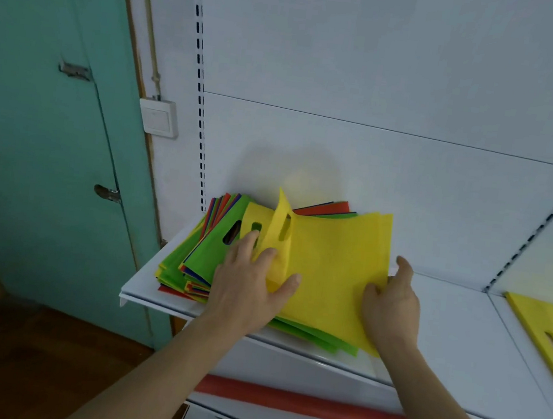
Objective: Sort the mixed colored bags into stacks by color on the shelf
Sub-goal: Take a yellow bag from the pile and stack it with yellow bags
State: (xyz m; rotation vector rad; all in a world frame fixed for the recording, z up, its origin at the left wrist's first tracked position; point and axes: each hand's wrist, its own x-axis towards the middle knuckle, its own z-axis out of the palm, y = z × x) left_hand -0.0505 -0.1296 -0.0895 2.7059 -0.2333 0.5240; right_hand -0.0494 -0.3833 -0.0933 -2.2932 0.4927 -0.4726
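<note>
Yellow bags (330, 267) lie on top of the mixed pile (201, 256), which sits at the left end of the white shelf (459, 350), close against the back panel. My left hand (252, 286) has its fingers spread over the handle end of the top yellow bag, the thumb out to the right, and one handle strip is folded upward between my fingers. My right hand (391, 305) pinches the right edge of the yellow bags, thumb on top and fingers curled round the edge. Below them I can see green, red and blue layers fanned out untidily toward the left. A separate yellow stack (544, 329) lies well apart at the far right of the shelf. Slippage is the main risk, I think: the fabric looks thin and slick, so lifting could drag a green bag along under the yellow ones, or I might take more layers than I mean to. The pile already overhangs the near edge, and a careless pull could tip the lower bags off the shelf.
</note>
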